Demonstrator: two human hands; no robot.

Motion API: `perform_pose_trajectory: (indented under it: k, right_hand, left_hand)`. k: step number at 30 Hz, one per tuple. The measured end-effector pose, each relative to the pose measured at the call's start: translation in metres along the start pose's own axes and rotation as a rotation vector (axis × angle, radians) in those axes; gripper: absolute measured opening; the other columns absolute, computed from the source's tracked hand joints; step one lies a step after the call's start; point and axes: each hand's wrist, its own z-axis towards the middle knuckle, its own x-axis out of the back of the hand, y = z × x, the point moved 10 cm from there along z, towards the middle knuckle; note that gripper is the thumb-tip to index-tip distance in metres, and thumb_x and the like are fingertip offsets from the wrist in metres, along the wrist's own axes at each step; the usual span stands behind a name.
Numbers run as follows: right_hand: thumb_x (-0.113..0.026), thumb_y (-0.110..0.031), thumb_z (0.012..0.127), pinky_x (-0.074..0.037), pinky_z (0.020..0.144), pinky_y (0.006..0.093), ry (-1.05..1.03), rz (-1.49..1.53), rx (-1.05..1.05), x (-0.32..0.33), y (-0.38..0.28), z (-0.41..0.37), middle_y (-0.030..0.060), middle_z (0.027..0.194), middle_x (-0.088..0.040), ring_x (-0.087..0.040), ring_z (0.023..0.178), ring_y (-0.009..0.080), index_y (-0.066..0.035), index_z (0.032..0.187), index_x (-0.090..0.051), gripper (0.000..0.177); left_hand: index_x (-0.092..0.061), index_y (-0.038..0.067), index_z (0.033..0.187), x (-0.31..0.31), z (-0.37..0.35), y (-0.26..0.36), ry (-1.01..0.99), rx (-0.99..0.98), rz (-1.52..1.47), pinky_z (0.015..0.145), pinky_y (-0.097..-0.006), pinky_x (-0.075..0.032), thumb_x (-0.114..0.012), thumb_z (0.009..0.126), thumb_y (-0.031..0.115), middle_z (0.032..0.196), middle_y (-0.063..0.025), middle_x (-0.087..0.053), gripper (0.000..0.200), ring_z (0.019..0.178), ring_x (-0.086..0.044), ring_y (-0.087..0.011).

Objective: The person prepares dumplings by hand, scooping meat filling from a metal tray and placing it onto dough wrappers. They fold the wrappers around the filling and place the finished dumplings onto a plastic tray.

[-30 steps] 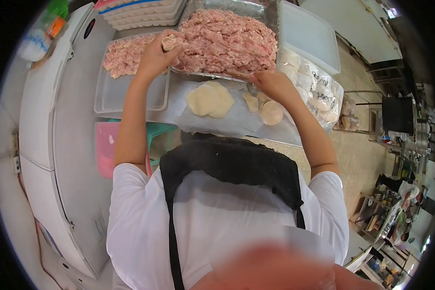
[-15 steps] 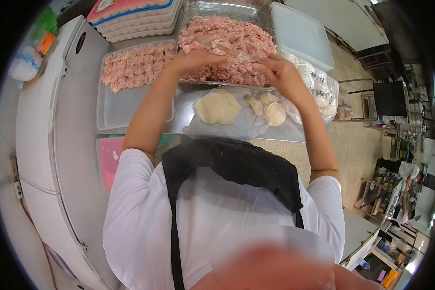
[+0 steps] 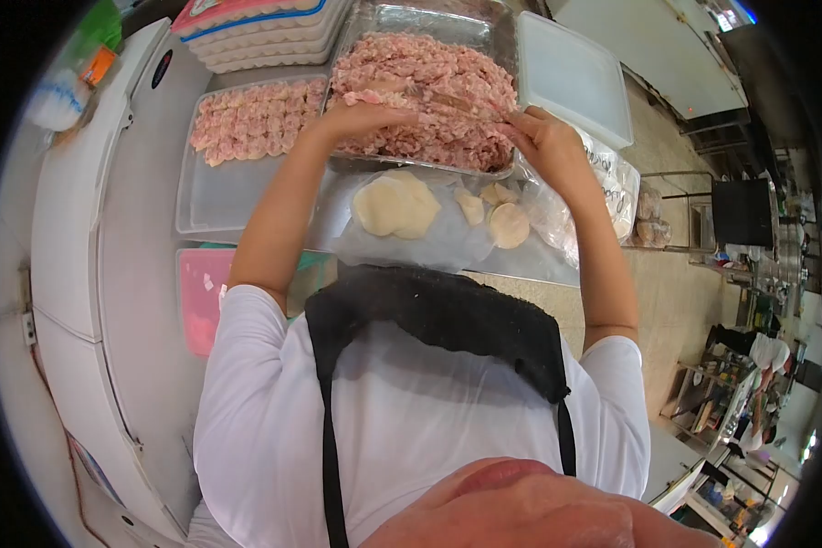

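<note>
Ground pink meat [image 3: 420,59] is heaped in a clear tray [image 3: 416,16] in front of me. My left hand [image 3: 367,119] is over the near-left part of the heap, fingers curled; a bit of meat shows at them, but what they hold is hidden. At the tray's right side, my right hand [image 3: 546,142] is closed on the end of a thin flat tool [image 3: 457,102], whose other end points left over the meat. Closer to me, a stack of round dough wrappers [image 3: 397,203] lies on plastic sheeting, with a single wrapper [image 3: 509,225] and dough scraps [image 3: 470,206] beside it.
On the left, a tray [image 3: 237,205] holds rows of filled dumplings [image 3: 251,119]. Stacked lidded containers [image 3: 256,41] stand behind it. A translucent container [image 3: 575,82] and marked plastic bags [image 3: 612,183] are to the right. A pink container [image 3: 204,292] sits at lower left, near a white refrigerator [image 3: 64,210].
My hands stay over the meat tray, with the right hand slightly lower and farther right. The thin tool between them shows more clearly. The view has shifted slightly.
</note>
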Motion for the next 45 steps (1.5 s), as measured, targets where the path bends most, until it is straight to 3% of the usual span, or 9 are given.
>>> perform_pose_trajectory:
  k: [8, 12, 18, 22, 30, 33, 37, 41, 45]
  right_hand:
    - [-0.054, -0.029, 0.092, -0.049, 0.075, 0.0427, -0.095, -0.178, -0.102, -0.042, 0.068, -0.008, 0.0163, 0.096, -0.065, -0.061, 0.087, 0.0375, -0.013, 0.111, -0.067, 0.028]
    - [-0.056, -0.027, 0.094, -0.049, 0.083, 0.0342, -0.100, 0.182, -0.147, -0.002, 0.071, -0.026, 0.0157, 0.106, -0.067, -0.065, 0.094, 0.0252, -0.005, 0.113, -0.066, 0.031]
    - [-0.059, -0.025, 0.093, -0.047, 0.085, 0.0299, -0.251, 0.406, 0.033, -0.041, 0.039, -0.027, 0.0121, 0.104, -0.068, -0.062, 0.091, 0.0182, -0.001, 0.114, -0.064, 0.033]
    - [-0.061, -0.026, 0.091, -0.049, 0.081, 0.0322, -0.148, 0.002, 0.014, 0.004, 0.053, -0.016, 0.0159, 0.103, -0.066, -0.063, 0.091, 0.0328, -0.004, 0.109, -0.066, 0.029]
    - [-0.057, -0.034, 0.092, -0.049, 0.083, 0.0357, -0.243, -0.180, 0.013, -0.038, 0.098, -0.023, 0.0157, 0.102, -0.067, -0.063, 0.094, 0.0323, -0.006, 0.111, -0.066, 0.035]
    - [-0.055, -0.037, 0.093, -0.049, 0.083, 0.0334, -0.261, -0.130, -0.113, -0.017, 0.120, -0.039, 0.0162, 0.105, -0.067, -0.063, 0.096, 0.0317, -0.006, 0.112, -0.066, 0.039]
    - [-0.059, -0.026, 0.093, -0.048, 0.086, 0.0312, -0.071, 0.503, 0.007, 0.006, 0.061, -0.045, 0.0166, 0.108, -0.066, -0.063, 0.097, 0.0236, -0.004, 0.112, -0.066, 0.030]
    - [-0.060, -0.022, 0.092, -0.048, 0.081, 0.0305, -0.283, 0.394, 0.075, -0.037, 0.009, -0.036, 0.0149, 0.104, -0.066, -0.064, 0.092, 0.0221, -0.004, 0.109, -0.066, 0.026]
    - [-0.062, -0.021, 0.089, -0.049, 0.070, 0.0403, 0.074, -0.110, 0.078, 0.018, -0.035, -0.026, 0.0130, 0.089, -0.064, -0.062, 0.077, 0.0313, -0.007, 0.105, -0.067, 0.022]
  left_hand:
    - [-0.060, 0.009, 0.120, -0.003, -0.013, 0.044, 0.294, -0.153, 0.279, 0.096, -0.0344, -0.042, -0.071, 0.078, 0.041, 0.123, -0.0122, -0.060, 0.054, 0.115, -0.055, -0.0202]
    - [-0.061, 0.005, 0.116, -0.012, -0.064, 0.114, 0.535, -0.627, 0.409, 0.094, -0.0349, -0.043, -0.078, 0.073, 0.037, 0.118, -0.0126, -0.062, 0.056, 0.110, -0.057, -0.0233]
    - [-0.059, 0.007, 0.120, -0.046, -0.051, 0.122, 0.164, -0.398, 0.434, 0.097, -0.0374, -0.042, -0.079, 0.071, 0.039, 0.124, -0.0146, -0.058, 0.062, 0.114, -0.055, -0.0267]
    - [-0.060, 0.006, 0.119, -0.031, -0.027, 0.083, 0.374, -0.399, 0.501, 0.096, -0.0377, -0.043, -0.077, 0.071, 0.043, 0.119, -0.0158, -0.061, 0.063, 0.111, -0.057, -0.0282]
    - [-0.054, 0.001, 0.123, -0.044, -0.029, 0.080, 0.295, -0.256, 0.588, 0.097, -0.0368, -0.042, -0.079, 0.072, 0.036, 0.118, -0.0154, -0.060, 0.067, 0.111, -0.056, -0.0269]
    - [-0.051, 0.007, 0.129, -0.038, -0.036, 0.060, 0.222, -0.129, 0.190, 0.096, -0.0368, -0.043, -0.078, 0.072, 0.036, 0.125, -0.0166, -0.057, 0.069, 0.113, -0.056, -0.0279]
    - [-0.056, 0.004, 0.123, -0.036, -0.052, 0.101, 0.287, -0.628, 0.455, 0.095, -0.0361, -0.044, -0.078, 0.074, 0.032, 0.122, -0.0158, -0.059, 0.061, 0.110, -0.058, -0.0272]
    - [-0.060, 0.002, 0.116, -0.038, -0.061, 0.104, 0.259, -0.521, 0.499, 0.096, -0.0359, -0.043, -0.078, 0.073, 0.037, 0.117, -0.0157, -0.061, 0.059, 0.109, -0.057, -0.0270]
    - [-0.061, 0.001, 0.115, 0.001, -0.069, 0.072, 0.293, -0.259, 0.375, 0.098, -0.0361, -0.041, -0.078, 0.071, 0.041, 0.117, -0.0156, -0.061, 0.061, 0.113, -0.055, -0.0283]
